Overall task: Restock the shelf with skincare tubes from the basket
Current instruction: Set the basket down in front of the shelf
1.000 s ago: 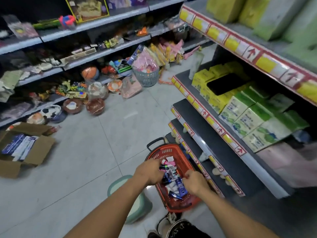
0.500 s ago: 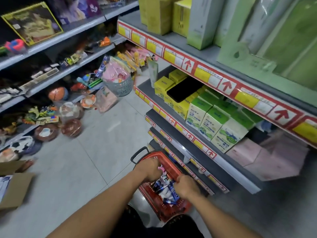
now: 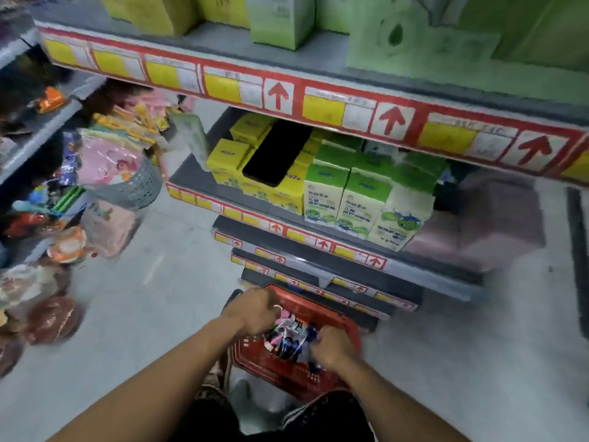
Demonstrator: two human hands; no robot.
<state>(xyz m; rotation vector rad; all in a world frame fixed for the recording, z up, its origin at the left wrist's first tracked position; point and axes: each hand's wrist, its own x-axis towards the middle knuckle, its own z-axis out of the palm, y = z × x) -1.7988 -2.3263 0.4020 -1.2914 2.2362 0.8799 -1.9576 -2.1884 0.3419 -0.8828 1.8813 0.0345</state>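
A red plastic basket stands on the floor against the lowest shelf. Several skincare tubes, pink, dark blue and white, lie heaped inside it. My left hand reaches into the basket's left side with its fingers curled down among the tubes. My right hand is in the right side, fingers curled round tubes there. Motion blur hides exactly which tubes each hand holds. The shelf unit rises to the right, with red and yellow price strips.
Yellow boxes and green-and-white boxes fill the middle shelf, with a black phone lying on the yellow ones. Pink packs sit further right. A grey basket of toys and balls line the aisle's left.
The view swung up and right toward the shelves, so the basket sits lower in frame. Both hands stayed in the basket, digging among the tubes. The cardboard box left the view.
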